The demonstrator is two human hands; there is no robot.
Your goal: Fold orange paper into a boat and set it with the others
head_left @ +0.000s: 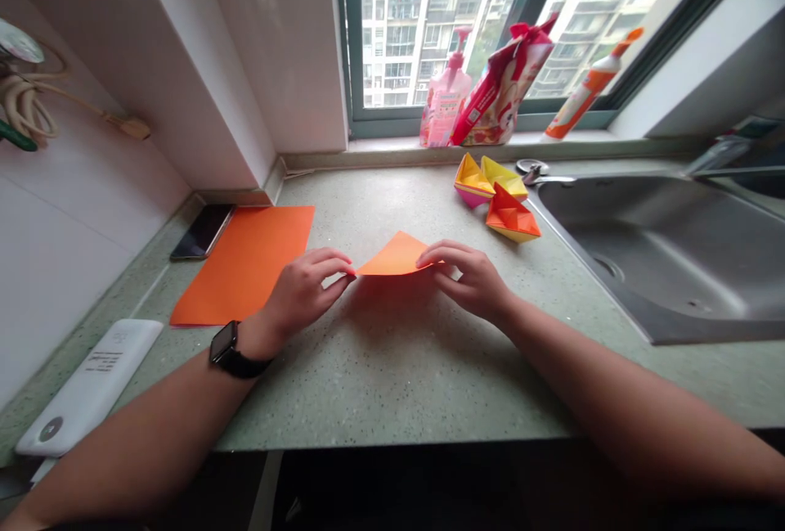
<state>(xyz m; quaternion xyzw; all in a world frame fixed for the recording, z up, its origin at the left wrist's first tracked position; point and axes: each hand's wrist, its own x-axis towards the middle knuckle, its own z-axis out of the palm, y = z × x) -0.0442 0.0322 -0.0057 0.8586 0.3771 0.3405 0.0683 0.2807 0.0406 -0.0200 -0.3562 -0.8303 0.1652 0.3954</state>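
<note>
Orange paper [392, 259], one piece, is held slightly above the counter [368, 384], its left corner pinched by the left hand [303, 287], its right side by the right hand [472, 276]. Three paper boats [513, 222] cluster beyond, beside one sink [675, 269]. Leftward: one larger orange sheet [257, 265], one phone [201, 233], one white device [91, 384]. One pump bottle [446, 105], one red bag [506, 89] with contents hidden, and one tube [585, 97] line the sill.
</note>
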